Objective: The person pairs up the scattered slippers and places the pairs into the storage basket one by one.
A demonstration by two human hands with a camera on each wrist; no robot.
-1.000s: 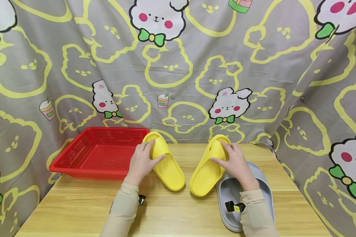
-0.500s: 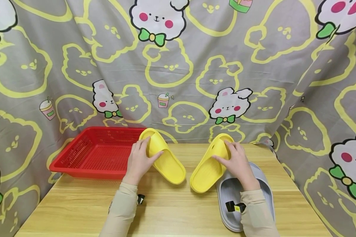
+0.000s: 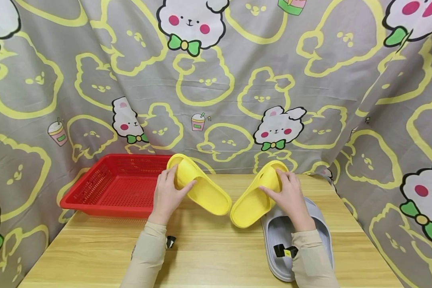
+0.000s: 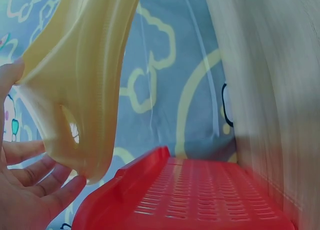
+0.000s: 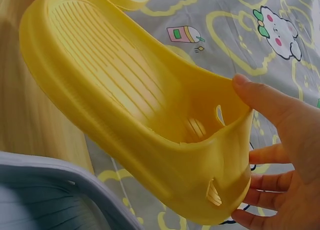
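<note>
My left hand (image 3: pixel 165 198) pinches a yellow slipper (image 3: pixel 210 196) by its strap, thumb at the opening and fingers along the outer side. The left wrist view shows this slipper (image 4: pixel 90 99) raised off the table, with the red basket below. A matching yellow slipper (image 3: pixel 250 208) is gripped the same way by my right hand (image 3: pixel 291 200). In the right wrist view, its ridged footbed (image 5: pixel 105 59) and the cut-out holes in its strap are visible. The heels of the two slippers angle inward and almost meet. Under my right forearm lies a larger grey slide (image 3: pixel 273 236), partly covered.
A red perforated basket (image 3: pixel 108 211) stands at the back left of the wooden table (image 3: pixel 209 256), close beside the left slipper's toe. Behind the table hangs a grey curtain (image 3: pixel 223 100) with cartoon prints. Black straps (image 3: pixel 171 241) show by the wrists.
The left slipper has risen and tilted, its toe moving left over the basket's edge and its heel swinging up and right. The right slipper has lifted slightly, toe shifting right. Both hands kept their hold.
</note>
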